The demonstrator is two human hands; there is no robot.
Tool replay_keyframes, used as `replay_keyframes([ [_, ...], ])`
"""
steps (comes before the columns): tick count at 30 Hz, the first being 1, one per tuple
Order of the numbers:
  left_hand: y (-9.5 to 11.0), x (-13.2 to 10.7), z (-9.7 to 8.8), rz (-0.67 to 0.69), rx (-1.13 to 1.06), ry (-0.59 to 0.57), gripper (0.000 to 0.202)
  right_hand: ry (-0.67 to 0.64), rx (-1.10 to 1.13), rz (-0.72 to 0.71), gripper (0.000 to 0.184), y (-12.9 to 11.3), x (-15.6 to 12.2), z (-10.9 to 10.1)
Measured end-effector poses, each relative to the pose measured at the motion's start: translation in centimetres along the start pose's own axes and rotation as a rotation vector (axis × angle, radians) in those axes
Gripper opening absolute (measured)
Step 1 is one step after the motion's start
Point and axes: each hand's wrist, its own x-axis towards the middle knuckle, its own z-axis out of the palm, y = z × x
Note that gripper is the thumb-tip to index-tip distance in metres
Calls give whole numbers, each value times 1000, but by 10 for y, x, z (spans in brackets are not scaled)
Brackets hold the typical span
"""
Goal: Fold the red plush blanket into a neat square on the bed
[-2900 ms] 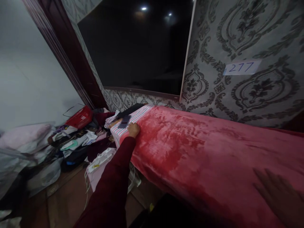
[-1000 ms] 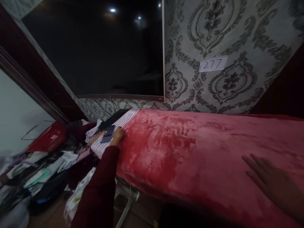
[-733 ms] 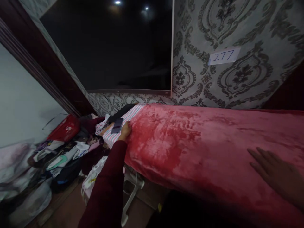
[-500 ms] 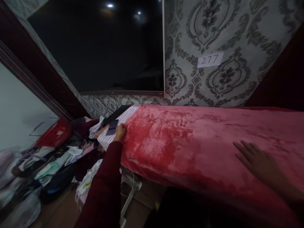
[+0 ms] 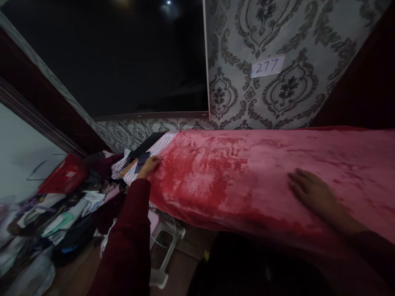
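A red and pink plush cloth (image 5: 222, 176) is spread across a long raised surface in front of me. At its left end my left hand (image 5: 150, 165) rests on the cloth's edge, fingers stretched out toward the right. A dark phone (image 5: 142, 162) lies just left of that hand, on a striped cloth (image 5: 162, 143) that shows from under the plush one. Further right, my right hand (image 5: 316, 195) lies flat on the pink part, its fingers extended. Neither hand holds anything.
A large dark screen (image 5: 123, 57) and a paper marked 277 (image 5: 268, 66) are on the wall behind. Clothes (image 5: 74, 216) and a red basket (image 5: 66, 174) crowd the floor at left. A white-legged stand (image 5: 171, 250) is below the cloth.
My left hand has loosened from a closed shape at the cloth's edge to stretched fingers on it. The right hand has shifted left and a little away from me. The view has tilted slightly.
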Motion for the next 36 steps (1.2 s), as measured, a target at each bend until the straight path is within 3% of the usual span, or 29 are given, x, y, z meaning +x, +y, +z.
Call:
replay_keyframes([
  [5,5,5,-10,28,-55,-94,20,-50,181,-183,51,-73,16,10],
  [9,8,9,-16,39,-64,-149,20,-92,282,-239,43,-104,32,24],
  [15,10,8,-27,67,-101,-124,29,-138,280,-169,43,-103,47,47],
  [21,23,1,-47,109,-109,-176,35,-174,299,-163,48,-94,50,58],
  [27,36,-7,-57,106,-37,-161,26,-164,282,-181,47,-97,52,56],
  [32,40,-5,-62,61,-23,-283,31,-173,264,-186,42,-112,54,45],
  [36,51,-6,-61,54,55,-222,20,-186,231,-136,43,-123,56,42],
])
